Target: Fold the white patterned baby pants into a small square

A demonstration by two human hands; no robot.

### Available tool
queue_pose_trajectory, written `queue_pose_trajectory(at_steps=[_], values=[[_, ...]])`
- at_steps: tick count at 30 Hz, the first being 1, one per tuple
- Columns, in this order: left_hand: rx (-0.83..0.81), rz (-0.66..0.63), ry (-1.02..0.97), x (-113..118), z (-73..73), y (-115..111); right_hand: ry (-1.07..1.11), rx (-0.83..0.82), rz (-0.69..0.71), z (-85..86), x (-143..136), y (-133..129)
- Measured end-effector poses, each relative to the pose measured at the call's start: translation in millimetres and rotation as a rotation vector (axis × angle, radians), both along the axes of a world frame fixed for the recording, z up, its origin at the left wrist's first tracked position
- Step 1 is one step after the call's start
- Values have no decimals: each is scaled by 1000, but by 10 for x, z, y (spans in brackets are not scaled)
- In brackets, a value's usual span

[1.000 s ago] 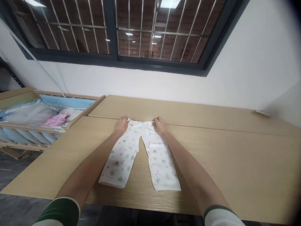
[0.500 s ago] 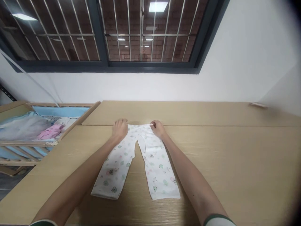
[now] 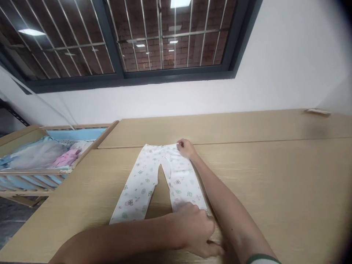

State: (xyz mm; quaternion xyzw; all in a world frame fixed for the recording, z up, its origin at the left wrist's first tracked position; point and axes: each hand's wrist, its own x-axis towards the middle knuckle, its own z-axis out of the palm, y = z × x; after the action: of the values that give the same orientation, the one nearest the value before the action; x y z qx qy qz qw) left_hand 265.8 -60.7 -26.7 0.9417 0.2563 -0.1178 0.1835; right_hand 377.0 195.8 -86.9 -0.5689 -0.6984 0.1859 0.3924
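Note:
White baby pants (image 3: 140, 183) with small green and pink prints lie flat on the wooden table (image 3: 275, 190), waistband toward the wall, legs spread toward me. My right hand (image 3: 187, 148) pinches the right corner of the waistband. Across the lower part of the pants reaches my left arm, and my left hand (image 3: 199, 229) is at the hem of the right pant leg, fingers curled. That hem is hidden behind the hand, so what the fingers hold cannot be made out.
At the left stands a wooden crib (image 3: 57, 171) with blue lining, a pink cloth (image 3: 66, 158) and pale netting. A barred window (image 3: 176, 75) is in the wall behind the table. A small flat object (image 3: 318, 111) lies at the table's far right.
My left hand has left the left waistband corner and moved down and right to the lower right pant leg. My right hand stays at the waistband. The view has tilted slightly.

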Motion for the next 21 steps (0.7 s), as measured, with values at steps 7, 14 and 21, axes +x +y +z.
queue_pose_trajectory(at_steps=[7,14,21], values=[[-35,83,33,27,77,39,91,-30,58,19,45,-12],[-9,83,27,-33,351,5,155,-54,73,26,61,-28],[-339,273,-452,-454,352,-64,193,-84,54,67,63,-41]])
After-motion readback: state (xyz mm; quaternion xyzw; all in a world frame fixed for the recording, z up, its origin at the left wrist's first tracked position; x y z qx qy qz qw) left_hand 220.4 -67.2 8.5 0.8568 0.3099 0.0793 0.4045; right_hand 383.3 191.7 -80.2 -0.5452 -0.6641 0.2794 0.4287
